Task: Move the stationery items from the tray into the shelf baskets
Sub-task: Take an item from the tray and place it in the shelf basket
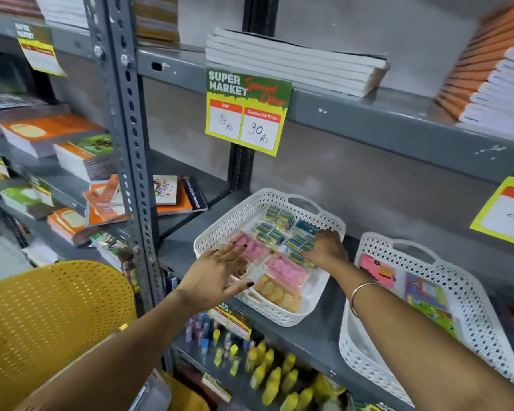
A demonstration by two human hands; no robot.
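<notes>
A white perforated basket [220,229] stands on the grey shelf and holds several packs: pink erasers [285,271], orange erasers [276,292] and blue-and-yellow packs [272,234]. My left hand [220,271] hovers with fingers spread over the basket's near left corner, holding nothing. My right hand [327,247] reaches into the basket's right side, fingers bent down onto the blue-and-yellow packs; whether it grips one is hidden. A yellow perforated tray [48,315] sits at lower left.
A second white basket [469,292] with colourful packs stands to the right on the same shelf. Notebook stacks [294,63] lie on the shelf above, behind a price sign [247,111]. A slotted metal upright [131,137] rises at left. Yellow bottles [267,378] fill the shelf below.
</notes>
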